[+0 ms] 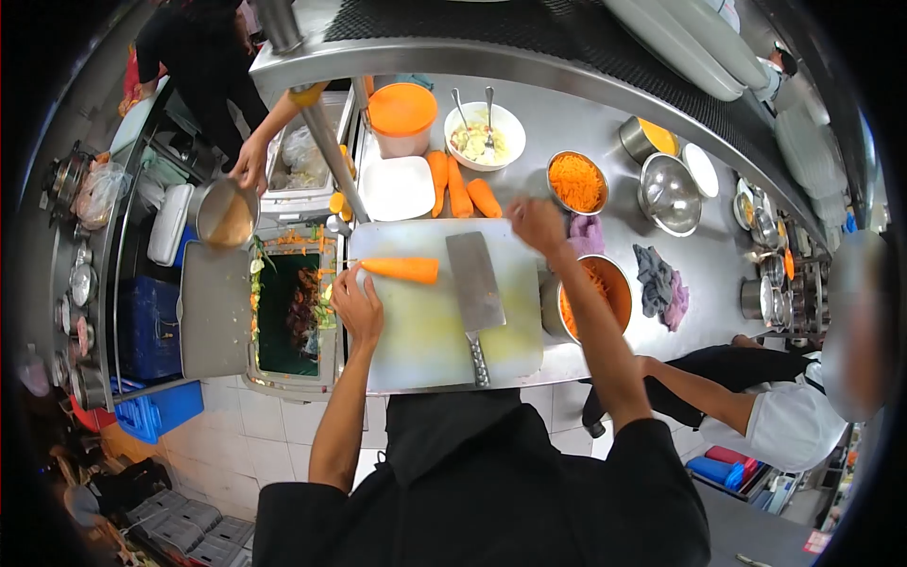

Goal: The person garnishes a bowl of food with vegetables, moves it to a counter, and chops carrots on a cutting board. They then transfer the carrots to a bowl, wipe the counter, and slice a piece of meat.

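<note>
On the white cutting board (406, 359) lies a peeled carrot (402, 269), its narrow end pointing left. My left hand (357, 304) has its fingertips closed on that narrow end. A cleaver (475, 283) rests flat in the middle of the board, handle toward me, with neither hand on it. My right hand (539, 227) is over the board's far right corner, fingers curled; what they hold, if anything, is hidden. Just left of it, several whole carrots (459, 194) lie beyond the board. Under my right forearm stands a metal pot (619, 283) with shredded carrot.
Left of the board is an open bin (331, 354) with vegetable scraps. Another person's hand (250, 163) holds a pan (200, 213) beyond it. A bowl of shredded carrot (577, 182), a metal bowl (671, 194) and cloths (655, 281) sit to the right. An overhead shelf (416, 44) crosses the far side.
</note>
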`<state>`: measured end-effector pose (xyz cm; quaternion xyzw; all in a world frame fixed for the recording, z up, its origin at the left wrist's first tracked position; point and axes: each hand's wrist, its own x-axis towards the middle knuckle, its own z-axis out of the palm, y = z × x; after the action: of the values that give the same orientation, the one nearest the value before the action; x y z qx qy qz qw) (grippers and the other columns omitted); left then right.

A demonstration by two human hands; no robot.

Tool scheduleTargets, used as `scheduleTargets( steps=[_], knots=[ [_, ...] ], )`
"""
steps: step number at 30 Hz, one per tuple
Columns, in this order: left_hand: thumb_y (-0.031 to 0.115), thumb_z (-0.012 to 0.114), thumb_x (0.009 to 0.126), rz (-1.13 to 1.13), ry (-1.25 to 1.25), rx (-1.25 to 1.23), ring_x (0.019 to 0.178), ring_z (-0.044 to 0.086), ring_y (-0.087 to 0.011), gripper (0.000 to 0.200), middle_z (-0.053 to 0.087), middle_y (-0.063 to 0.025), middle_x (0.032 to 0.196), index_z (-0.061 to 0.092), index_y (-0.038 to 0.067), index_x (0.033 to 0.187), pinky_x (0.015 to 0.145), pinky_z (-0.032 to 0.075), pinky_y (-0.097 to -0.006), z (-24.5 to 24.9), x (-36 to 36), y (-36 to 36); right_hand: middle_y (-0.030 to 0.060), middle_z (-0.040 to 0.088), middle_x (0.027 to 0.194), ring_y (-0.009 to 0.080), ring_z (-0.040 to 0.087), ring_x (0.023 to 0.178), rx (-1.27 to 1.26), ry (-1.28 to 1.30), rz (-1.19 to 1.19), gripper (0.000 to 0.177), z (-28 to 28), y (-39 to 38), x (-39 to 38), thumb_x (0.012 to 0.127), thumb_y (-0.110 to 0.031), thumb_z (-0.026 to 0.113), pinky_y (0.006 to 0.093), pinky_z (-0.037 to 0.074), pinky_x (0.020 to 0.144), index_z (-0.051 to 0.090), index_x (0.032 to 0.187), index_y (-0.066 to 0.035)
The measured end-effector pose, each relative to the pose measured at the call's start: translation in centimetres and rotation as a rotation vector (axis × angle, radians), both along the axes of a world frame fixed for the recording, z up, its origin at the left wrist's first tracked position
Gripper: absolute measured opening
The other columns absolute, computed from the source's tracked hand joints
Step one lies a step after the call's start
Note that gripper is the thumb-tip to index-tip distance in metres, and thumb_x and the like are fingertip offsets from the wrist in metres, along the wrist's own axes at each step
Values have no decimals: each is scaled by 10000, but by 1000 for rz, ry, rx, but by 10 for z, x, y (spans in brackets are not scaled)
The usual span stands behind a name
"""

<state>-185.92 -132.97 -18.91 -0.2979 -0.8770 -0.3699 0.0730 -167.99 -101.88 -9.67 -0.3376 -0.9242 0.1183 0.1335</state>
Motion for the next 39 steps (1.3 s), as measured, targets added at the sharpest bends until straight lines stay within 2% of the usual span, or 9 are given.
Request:
scheduleTargets(
  steps=[2, 6, 10, 12, 14, 19, 26, 32, 39],
  knots=[
    [161, 607, 940, -121, 153, -14, 1052, 539, -304, 278, 579, -121, 1096, 590, 80, 1205, 928, 382, -444, -10, 2, -4, 167, 717, 838, 368, 696, 788, -152, 12, -92, 184, 6, 49, -18, 853, -276, 640, 460, 562, 709, 720, 889, -114],
    [141, 631, 921, -169, 78, -36, 944, 557, -277, 207, 585, -105, 977, 610, 73, 1115, 841, 396, -418, 1, 4, 2, 161, 725, 886, 347, 696, 891, -200, -59, -30, 184, 8, 108, -57, 833, -281, 659, 465, 551, 829, 737, 882, -122],
    [134, 635, 914, -146, 117, -52, 862, 551, -258, 181, 563, -87, 899, 603, 74, 1082, 777, 388, -404, 1, -1, 5, 145, 729, 977, 326, 688, 967, -233, -192, 22, 150, -10, 136, -97, 806, -228, 660, 444, 551, 849, 754, 903, -162],
    [128, 633, 913, -133, 115, -55, 848, 548, -257, 175, 555, -87, 884, 601, 75, 1076, 772, 386, -406, 1, 2, 4, 100, 727, 982, 304, 685, 977, -64, -207, 63, 161, -50, 163, -118, 801, -261, 691, 414, 554, 839, 749, 901, -149],
    [122, 625, 916, -138, 105, -96, 845, 548, -259, 152, 558, -88, 878, 595, 79, 1058, 765, 383, -408, 1, 2, 4, 88, 720, 1004, 294, 681, 987, -149, -329, -97, 147, -67, 176, -135, 776, -239, 695, 406, 550, 857, 745, 890, -160],
    [117, 614, 923, -134, 126, -87, 851, 549, -267, 116, 566, -87, 889, 587, 81, 1029, 763, 380, -408, 2, -2, 6, 94, 709, 1033, 298, 668, 1012, -139, -429, 213, 204, -46, 175, -141, 729, -259, 750, 400, 538, 876, 732, 910, -166],
    [112, 602, 928, -141, 99, -117, 885, 551, -266, 105, 592, -79, 934, 587, 78, 1026, 775, 379, -404, -1, 1, 3, 118, 705, 1052, 301, 671, 1004, -152, -598, 207, 377, -25, 165, -144, 657, -342, 838, 403, 543, 855, 729, 948, -127],
    [123, 597, 934, -160, 117, -94, 884, 552, -260, 101, 590, -75, 933, 591, 85, 1028, 783, 376, -403, 3, 1, 5, 139, 713, 1034, 320, 682, 976, -130, -597, 207, 424, -36, 170, -153, 668, -307, 807, 405, 555, 836, 718, 999, -59],
    [121, 604, 931, -150, 101, -132, 901, 551, -261, 107, 590, -73, 946, 588, 86, 1032, 792, 372, -407, 2, 0, 3, 124, 724, 992, 302, 687, 976, 42, -419, 169, 298, -22, 167, -149, 715, -274, 776, 384, 547, 849, 743, 971, -126]
  ],
)
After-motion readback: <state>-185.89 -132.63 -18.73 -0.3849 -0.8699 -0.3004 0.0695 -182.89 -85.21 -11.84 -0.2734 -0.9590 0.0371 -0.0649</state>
